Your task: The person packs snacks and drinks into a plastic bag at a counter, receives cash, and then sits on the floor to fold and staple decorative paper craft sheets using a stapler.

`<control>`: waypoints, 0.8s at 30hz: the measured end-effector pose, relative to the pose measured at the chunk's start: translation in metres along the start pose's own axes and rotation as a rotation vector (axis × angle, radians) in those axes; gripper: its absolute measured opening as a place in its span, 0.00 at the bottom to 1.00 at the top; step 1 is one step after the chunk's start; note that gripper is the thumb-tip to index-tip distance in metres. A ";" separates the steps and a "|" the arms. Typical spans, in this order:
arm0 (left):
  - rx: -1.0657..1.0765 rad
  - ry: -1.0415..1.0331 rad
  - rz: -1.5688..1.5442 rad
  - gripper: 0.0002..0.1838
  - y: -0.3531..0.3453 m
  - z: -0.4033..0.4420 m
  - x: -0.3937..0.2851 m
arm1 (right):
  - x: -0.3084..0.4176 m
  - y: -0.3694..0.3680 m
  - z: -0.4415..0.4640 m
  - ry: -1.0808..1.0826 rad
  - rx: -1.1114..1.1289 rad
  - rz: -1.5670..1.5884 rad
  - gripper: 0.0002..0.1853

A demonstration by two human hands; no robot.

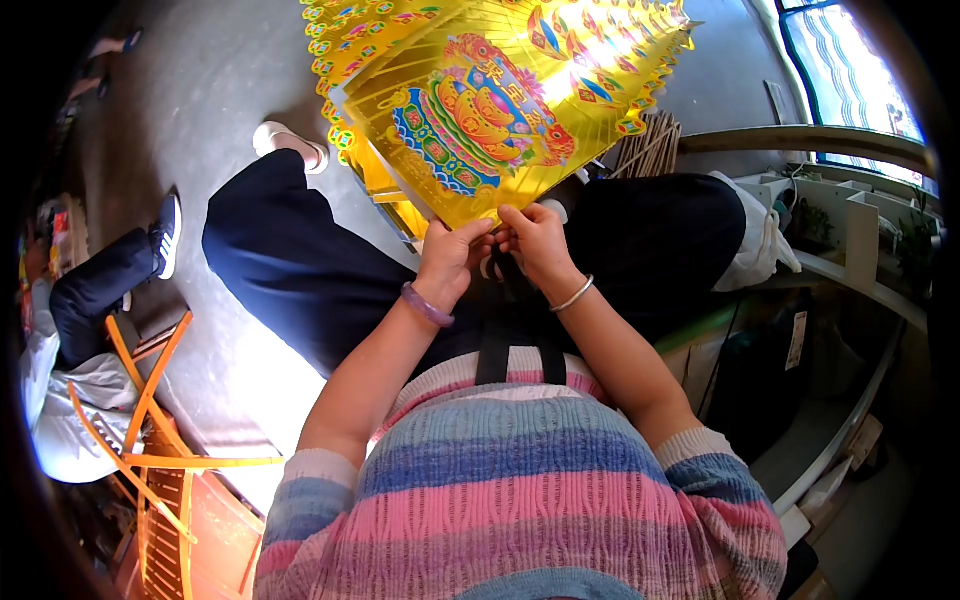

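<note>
A large gold foil sheet (480,110) with a red, blue and green printed design lies at the top middle, on other gold pieces with scalloped, colourful edges. Its near corner points toward my body. My left hand (455,255), with a purple bangle at the wrist, pinches that corner from the left. Close beside it, my right hand (535,237), with a silver bangle, has thumb and fingers closed on the same corner. The fingertips of both hands nearly meet there.
A bundle of thin sticks (648,145) stands behind my right knee. White plastic bag (765,235) and planter boxes (850,225) are at the right. An orange folding chair (165,460) stands lower left, near another person's leg and shoe (167,237).
</note>
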State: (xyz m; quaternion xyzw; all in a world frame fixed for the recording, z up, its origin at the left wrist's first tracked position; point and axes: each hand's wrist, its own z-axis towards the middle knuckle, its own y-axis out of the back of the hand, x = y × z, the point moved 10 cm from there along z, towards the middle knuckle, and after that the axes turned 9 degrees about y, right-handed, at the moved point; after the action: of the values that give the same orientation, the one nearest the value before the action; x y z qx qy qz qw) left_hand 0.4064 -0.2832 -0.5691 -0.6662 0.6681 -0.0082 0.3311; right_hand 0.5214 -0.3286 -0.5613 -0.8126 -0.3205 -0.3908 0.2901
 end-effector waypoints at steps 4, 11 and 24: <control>0.005 -0.021 0.020 0.11 0.001 0.004 -0.001 | -0.007 -0.001 0.004 0.022 0.021 0.029 0.11; 0.037 -0.066 -0.064 0.10 0.008 0.017 -0.018 | 0.168 0.028 -0.041 0.573 0.205 -0.471 0.08; 0.053 0.061 0.013 0.09 0.025 0.024 -0.022 | 0.037 0.382 0.044 0.399 -0.580 -0.178 0.11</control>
State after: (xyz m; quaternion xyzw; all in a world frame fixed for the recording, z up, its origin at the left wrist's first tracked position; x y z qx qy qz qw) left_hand 0.3929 -0.2502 -0.5899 -0.6521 0.6819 -0.0442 0.3282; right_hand 0.8451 -0.5253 -0.6386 -0.7377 -0.2029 -0.6402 0.0691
